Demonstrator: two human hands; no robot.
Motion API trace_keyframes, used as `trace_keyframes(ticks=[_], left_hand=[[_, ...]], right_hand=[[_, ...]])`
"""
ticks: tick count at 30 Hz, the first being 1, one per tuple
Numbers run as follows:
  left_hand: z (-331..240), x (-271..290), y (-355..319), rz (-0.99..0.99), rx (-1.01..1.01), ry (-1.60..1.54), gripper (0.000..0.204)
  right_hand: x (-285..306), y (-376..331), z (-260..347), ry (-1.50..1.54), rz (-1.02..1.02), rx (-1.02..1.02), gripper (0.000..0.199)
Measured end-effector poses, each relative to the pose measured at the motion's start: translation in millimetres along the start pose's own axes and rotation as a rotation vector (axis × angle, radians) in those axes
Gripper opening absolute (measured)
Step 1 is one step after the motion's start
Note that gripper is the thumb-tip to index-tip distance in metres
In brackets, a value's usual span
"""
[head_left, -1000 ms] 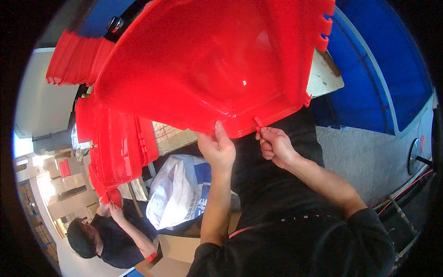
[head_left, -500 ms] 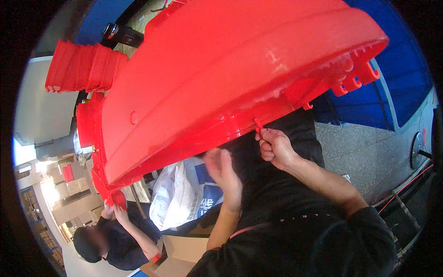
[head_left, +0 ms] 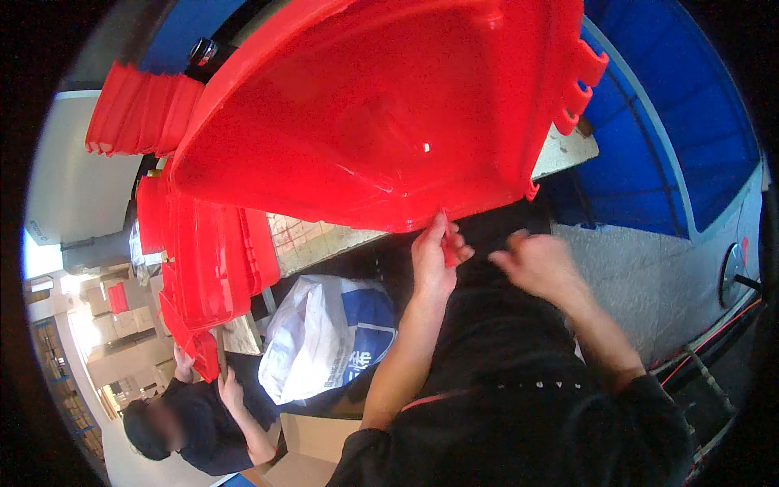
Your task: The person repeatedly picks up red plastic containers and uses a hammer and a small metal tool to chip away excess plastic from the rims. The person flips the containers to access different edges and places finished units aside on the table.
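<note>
A large, hollow red plastic shell (head_left: 341, 122) fills the upper middle, its inside facing me and hooked tabs along its right edge. My left hand (head_left: 432, 264) is at the shell's lower rim, fingers closed around a small red plastic piece (head_left: 449, 250). Whether this piece is joined to the shell I cannot tell. To the right, apart from the rim, my right hand (head_left: 542, 264) is loosely curled, thumb pointing left. Its palm side is hidden, so anything inside does not show.
Stacked red shells (head_left: 215, 260) stand at the left, with more red parts (head_left: 146, 109) above them. A white-and-blue sack (head_left: 320, 341) and an open carton (head_left: 312, 438) lie below. A co-worker (head_left: 207, 430) handles a red part at lower left. Blue panels (head_left: 690, 105) stand at the right.
The shell has tipped, so its inside now shows instead of its outer face. My left hand has risen to the rim and grips the red piece; my right hand has moved right, away from it.
</note>
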State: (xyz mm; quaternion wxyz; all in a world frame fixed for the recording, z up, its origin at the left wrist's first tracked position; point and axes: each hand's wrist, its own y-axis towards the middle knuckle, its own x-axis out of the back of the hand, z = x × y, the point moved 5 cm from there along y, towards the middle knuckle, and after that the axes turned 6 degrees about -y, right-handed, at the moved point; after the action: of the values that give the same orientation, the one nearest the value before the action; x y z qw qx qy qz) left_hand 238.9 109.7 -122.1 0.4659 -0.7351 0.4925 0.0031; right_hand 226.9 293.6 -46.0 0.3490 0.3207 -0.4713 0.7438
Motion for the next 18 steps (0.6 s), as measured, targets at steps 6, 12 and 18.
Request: trace_keyframes(ticks=[6,12,18], left_hand=[[-8,-4,-3,-0.05,-0.046,0.076,0.031],[-7,-7,-13,-0.08,-0.054,0.087,0.028],[-1,-9,-17,-0.136,-0.043,-0.07,0.024]], right_hand=[[79,-1,-8,0.425,-0.785,0.271,0.062],[55,39,-6,0.363,-0.807,0.243,0.048],[91,33,-3,0.428,-0.597,0.455,0.059]])
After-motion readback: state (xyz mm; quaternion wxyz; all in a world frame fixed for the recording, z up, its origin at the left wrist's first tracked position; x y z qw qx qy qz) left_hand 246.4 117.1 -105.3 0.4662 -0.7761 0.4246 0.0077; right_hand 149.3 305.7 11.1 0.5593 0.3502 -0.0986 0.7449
